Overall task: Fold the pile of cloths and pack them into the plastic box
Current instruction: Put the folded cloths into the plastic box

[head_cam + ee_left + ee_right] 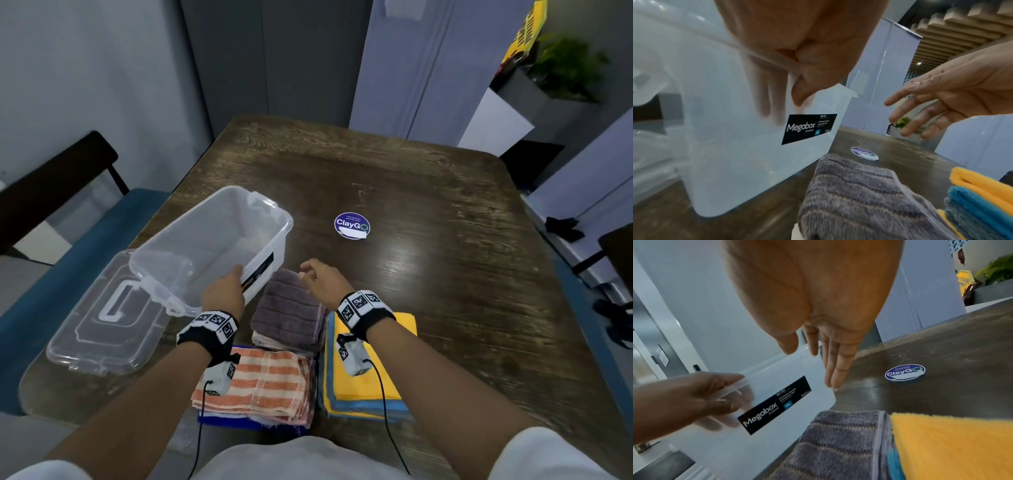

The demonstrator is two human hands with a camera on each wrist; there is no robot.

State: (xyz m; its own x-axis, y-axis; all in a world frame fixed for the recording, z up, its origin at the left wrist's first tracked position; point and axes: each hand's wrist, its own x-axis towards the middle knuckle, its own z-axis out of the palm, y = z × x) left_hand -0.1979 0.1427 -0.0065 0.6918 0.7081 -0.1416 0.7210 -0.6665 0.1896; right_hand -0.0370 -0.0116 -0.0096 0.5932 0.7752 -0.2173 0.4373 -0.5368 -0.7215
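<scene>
My left hand grips the near rim of the clear plastic box, thumb outside and fingers inside the wall; the box is tilted and holds nothing. My right hand hovers open, fingers straight, just right of the box corner and above the folded grey striped cloth. A folded orange-and-white striped stack lies in front of me. A yellow and blue folded stack lies to the right, under my right forearm.
The box's clear lid lies on the wooden table at the left, partly under the box. A round ClayGo sticker sits mid-table. A blue bench runs along the left edge, and chairs stand at the right.
</scene>
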